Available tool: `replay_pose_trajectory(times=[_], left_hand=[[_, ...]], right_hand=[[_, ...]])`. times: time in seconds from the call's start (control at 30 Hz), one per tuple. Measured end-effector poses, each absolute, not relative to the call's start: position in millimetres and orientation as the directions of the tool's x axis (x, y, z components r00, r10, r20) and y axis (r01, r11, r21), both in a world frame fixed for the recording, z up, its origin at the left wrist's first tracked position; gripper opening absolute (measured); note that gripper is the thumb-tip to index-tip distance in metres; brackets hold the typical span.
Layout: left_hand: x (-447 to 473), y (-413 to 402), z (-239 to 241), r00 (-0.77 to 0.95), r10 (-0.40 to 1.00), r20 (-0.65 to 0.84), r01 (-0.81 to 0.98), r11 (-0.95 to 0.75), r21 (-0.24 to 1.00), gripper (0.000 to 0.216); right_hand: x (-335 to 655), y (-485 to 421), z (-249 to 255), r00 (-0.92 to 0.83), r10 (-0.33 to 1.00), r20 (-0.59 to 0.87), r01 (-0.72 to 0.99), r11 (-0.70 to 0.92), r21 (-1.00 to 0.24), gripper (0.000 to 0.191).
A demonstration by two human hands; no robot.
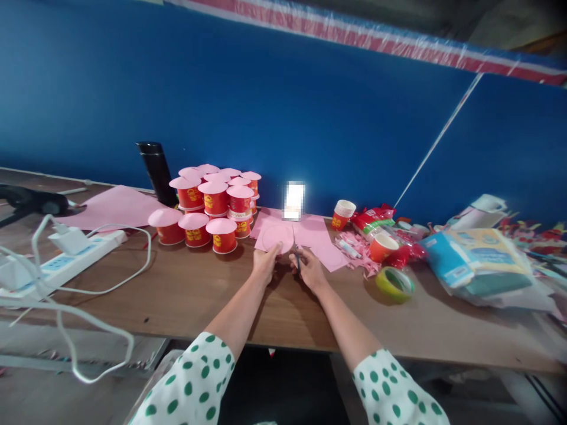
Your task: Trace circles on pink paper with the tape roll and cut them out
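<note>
My left hand (pixel 266 263) pinches the near edge of a pink paper sheet (pixel 277 236) with a circle drawn on it. My right hand (pixel 309 268) is closed on a pair of scissors (pixel 296 255) whose blades point up into the paper's edge. Both hands rest over the wooden table (pixel 186 295), just in front of more pink paper (pixel 319 239). Left of the hands stands a stack of red paper cups (pixel 215 203), each topped with a pink paper disc.
A white power strip (pixel 66 260) with cables lies at the left, near a black bottle (pixel 156 171) and a pink sheet (pixel 115 206). Right of the hands are loose red cups (pixel 342 213), pink scraps (pixel 354 245), a green tape roll (pixel 395 283) and plastic bags (pixel 478 262).
</note>
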State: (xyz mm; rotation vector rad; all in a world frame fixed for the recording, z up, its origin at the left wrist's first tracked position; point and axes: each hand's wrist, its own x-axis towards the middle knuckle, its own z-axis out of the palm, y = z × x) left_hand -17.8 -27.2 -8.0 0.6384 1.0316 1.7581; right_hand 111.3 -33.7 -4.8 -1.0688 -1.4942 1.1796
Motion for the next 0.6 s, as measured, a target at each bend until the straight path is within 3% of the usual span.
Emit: replay_pose_trajectory(times=[0.6], left_hand=[[-17.4,-28.0,-5.4,-0.410,0.911,-0.039,-0.487,-0.182,0.854,0.046]], right_hand=[[110.7,-35.2,-3.5,-0.194,0.969,0.151,0.077,0.168,-0.983,0.036]])
